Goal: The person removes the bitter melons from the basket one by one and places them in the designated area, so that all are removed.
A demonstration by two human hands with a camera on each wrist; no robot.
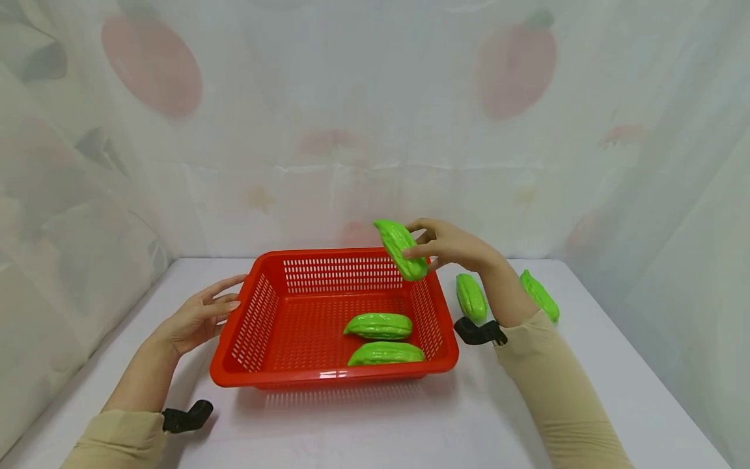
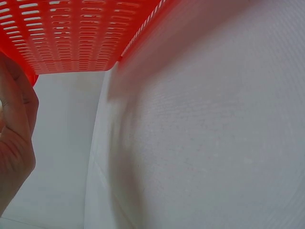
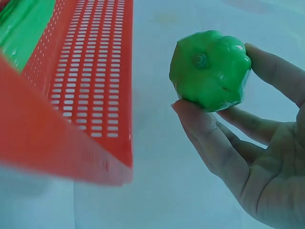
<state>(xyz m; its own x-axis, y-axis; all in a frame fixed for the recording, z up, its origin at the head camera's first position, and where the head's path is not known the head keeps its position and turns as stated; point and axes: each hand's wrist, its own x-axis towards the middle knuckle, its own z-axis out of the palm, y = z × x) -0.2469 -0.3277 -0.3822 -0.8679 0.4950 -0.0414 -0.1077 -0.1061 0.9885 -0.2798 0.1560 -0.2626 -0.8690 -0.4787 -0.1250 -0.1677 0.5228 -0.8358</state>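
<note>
My right hand pinches a glossy green bitter melon between thumb and fingers, tilted, above the right back corner of a red basket. In the right wrist view its blunt stem end faces the camera, beside the basket's slotted wall. My left hand is at the basket's left side, its extended fingertips touching the outside of the rim. Two more bitter melons, a rear one and a front one, lie in the basket's right part.
Right of the basket, one bitter melon lies on the white table, and another lies farther right. A pale printed curtain hangs behind and along both sides. Black wrist mounts stick out from both sleeves.
</note>
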